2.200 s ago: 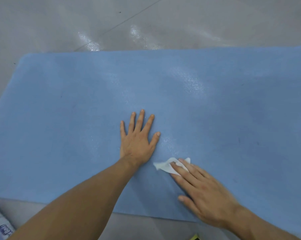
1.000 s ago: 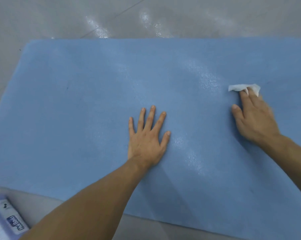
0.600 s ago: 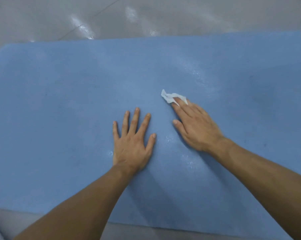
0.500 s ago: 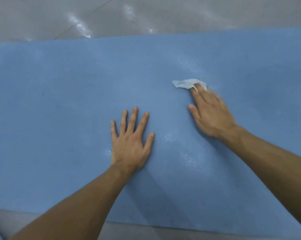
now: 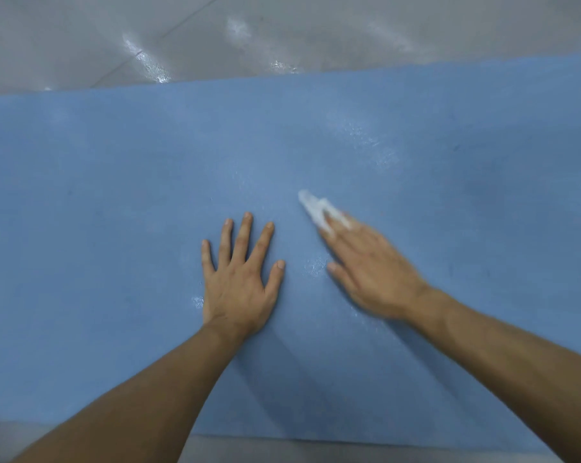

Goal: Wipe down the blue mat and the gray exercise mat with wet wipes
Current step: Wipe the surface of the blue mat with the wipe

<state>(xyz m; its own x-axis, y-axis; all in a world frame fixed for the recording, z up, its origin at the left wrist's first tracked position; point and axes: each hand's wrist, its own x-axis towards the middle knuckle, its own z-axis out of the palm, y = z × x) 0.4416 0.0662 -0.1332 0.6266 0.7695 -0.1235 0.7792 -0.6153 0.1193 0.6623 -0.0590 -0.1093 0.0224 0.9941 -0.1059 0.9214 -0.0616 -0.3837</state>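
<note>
Foam by its look, the blue mat (image 5: pixel 115 195) lies flat on the glossy gray floor (image 5: pixel 282 28); it is probably light and prone to creep unless pinned. The left hand (image 5: pixel 240 282) rests on it palm down with fingers spread, its grip empty. The right hand (image 5: pixel 372 272), blurred, presses a limp white wet wipe (image 5: pixel 311 203) under straight fingertips. The wipe is best kept flat beneath the pads, not pinched.
</note>
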